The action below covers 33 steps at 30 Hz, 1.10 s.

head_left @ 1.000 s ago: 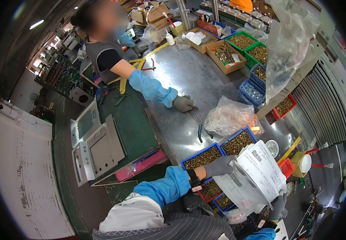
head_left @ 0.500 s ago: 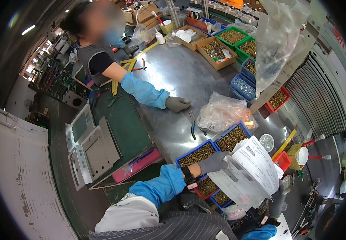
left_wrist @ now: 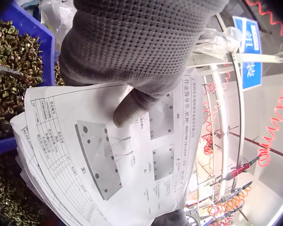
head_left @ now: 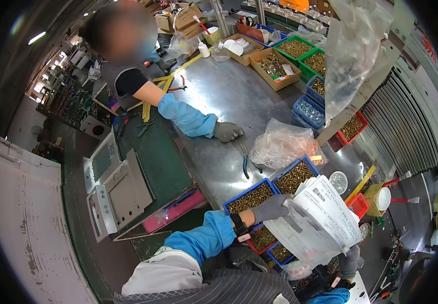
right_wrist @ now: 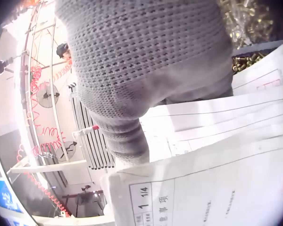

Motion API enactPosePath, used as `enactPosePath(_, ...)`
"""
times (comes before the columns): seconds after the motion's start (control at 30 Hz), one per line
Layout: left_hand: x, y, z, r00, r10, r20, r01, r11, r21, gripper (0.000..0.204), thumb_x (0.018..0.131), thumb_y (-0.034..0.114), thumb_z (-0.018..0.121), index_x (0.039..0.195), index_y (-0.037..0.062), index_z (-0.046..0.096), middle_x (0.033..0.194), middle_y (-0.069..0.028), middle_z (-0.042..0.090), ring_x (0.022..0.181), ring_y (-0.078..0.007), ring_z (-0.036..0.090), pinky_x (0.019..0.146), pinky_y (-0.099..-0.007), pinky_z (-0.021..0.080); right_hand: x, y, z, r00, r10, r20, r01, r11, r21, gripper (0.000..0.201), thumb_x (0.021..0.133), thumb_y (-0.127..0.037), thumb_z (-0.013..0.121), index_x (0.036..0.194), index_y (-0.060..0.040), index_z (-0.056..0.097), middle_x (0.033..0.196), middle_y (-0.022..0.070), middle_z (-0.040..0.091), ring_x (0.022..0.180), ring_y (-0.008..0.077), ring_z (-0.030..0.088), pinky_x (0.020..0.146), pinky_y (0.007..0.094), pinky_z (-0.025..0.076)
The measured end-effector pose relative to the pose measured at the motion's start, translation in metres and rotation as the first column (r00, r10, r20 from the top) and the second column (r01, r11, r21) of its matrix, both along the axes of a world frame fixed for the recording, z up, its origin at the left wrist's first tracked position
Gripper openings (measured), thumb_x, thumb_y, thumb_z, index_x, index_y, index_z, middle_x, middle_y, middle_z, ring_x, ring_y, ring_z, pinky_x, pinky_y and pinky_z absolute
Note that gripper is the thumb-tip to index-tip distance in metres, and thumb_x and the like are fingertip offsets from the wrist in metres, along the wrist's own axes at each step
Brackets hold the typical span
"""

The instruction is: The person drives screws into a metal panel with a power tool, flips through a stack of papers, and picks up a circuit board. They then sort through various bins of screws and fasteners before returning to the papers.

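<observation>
A stack of printed sheets, with text, tables and part drawings, is held over the parts bins between my two grey-gloved hands. My left hand grips its left edge; in the left wrist view the thumb lies on the top page. At the lower right edge, my right hand holds the stack, and its thumb reaches in among spread pages in the right wrist view. A clear plastic sleeve hangs at the near side of the stack. The right fingers are mostly hidden behind the paper.
Blue bins of brass-coloured screws stand under the papers. Pliers and a clear plastic bag lie beyond them on the metal table. Across it, another person's gloved hand rests near the pliers. A red bin stands at right.
My head view has shifted slightly. Both hands keep hold of the sheets, whose pages have fanned a little differently. The other person's hand has curled its fingers down toward the table.
</observation>
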State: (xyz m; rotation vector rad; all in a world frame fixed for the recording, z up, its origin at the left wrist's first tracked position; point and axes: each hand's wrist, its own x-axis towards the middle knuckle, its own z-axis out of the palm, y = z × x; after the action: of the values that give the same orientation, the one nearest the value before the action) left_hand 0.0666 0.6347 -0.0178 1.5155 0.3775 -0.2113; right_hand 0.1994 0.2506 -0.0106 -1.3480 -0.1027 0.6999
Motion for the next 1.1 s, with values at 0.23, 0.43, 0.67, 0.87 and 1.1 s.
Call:
enactPosePath(0.23, 0.0, 0.002, 0.002, 1.0, -0.022, -0.022, 0.022, 0.999, 0.023, 0.062, 0.079, 0.012, 0.058, 0.14, -0.0002, 0.051, 0.097, -0.0104, 0.068, 0.084, -0.0168, 0.064, 0.078, -0.0297, 0.051, -0.005, -0.002, -0.01, 0.99, -0.05, -0.132, 0.029, 0.987, -0.157, 0.059, 0.087, -0.018, 0.068, 0.138, 0.0049, 0.047, 0.131, 0.0166, 0.059, 0.116, 0.0268, 0.059, 0.099, 0.0368, 0.045)
enactPosePath(0.43, -0.001, 0.002, 0.003, 0.998, -0.047, -0.045, 0.046, 0.999, -0.018, 0.063, 0.084, 0.012, 0.061, 0.144, 0.0033, 0.048, 0.104, -0.0072, 0.068, 0.091, -0.0142, 0.062, 0.086, -0.0279, 0.05, -0.004, -0.012, -0.028, 0.994, -0.09, -0.062, 0.079, 0.983, -0.167, 0.056, 0.089, -0.016, 0.066, 0.137, 0.006, 0.046, 0.128, 0.016, 0.061, 0.115, 0.025, 0.059, 0.097, 0.0357, 0.046)
enactPosePath(0.67, -0.006, 0.004, -0.049, 0.977, 0.072, 0.199, -0.077, 0.997, 0.02, 0.041, 0.08, 0.011, 0.064, 0.12, 0.0043, 0.06, 0.092, -0.0059, 0.066, 0.081, -0.016, 0.062, 0.07, -0.0327, 0.053, -0.016, 0.013, -0.011, 0.986, -0.159, -0.045, 0.141, 0.952, -0.27, 0.059, 0.09, -0.015, 0.067, 0.142, -0.0004, 0.043, 0.133, 0.014, 0.056, 0.116, 0.0241, 0.056, 0.101, 0.0349, 0.045)
enactPosePath(0.87, 0.0, 0.004, -0.016, 0.986, -0.02, 0.168, 0.029, 0.998, -0.053, 0.03, 0.082, 0.006, 0.066, 0.112, 0.0009, 0.065, 0.093, -0.0027, 0.066, 0.086, -0.0105, 0.059, 0.08, -0.0273, 0.05, 0.001, 0.011, 0.007, 0.926, -0.22, 0.306, 0.339, 0.84, -0.423, 0.039, 0.091, -0.018, 0.068, 0.122, 0.0042, 0.063, 0.113, 0.0054, 0.067, 0.103, 0.0161, 0.06, 0.091, 0.0308, 0.046)
enactPosePath(1.1, 0.012, 0.001, 0.016, 0.996, -0.081, -0.033, 0.08, 0.997, -0.014, 0.034, 0.087, 0.007, 0.058, 0.119, 0.0, 0.066, 0.102, -0.0089, 0.071, 0.093, -0.0145, 0.066, 0.083, -0.0294, 0.052, 0.039, -0.095, -0.023, 0.732, -0.508, 0.454, 0.681, 0.567, -0.464, 0.03, 0.098, -0.018, 0.058, 0.117, 0.004, 0.066, 0.103, 0.0077, 0.069, 0.092, 0.0135, 0.062, 0.082, 0.0266, 0.049)
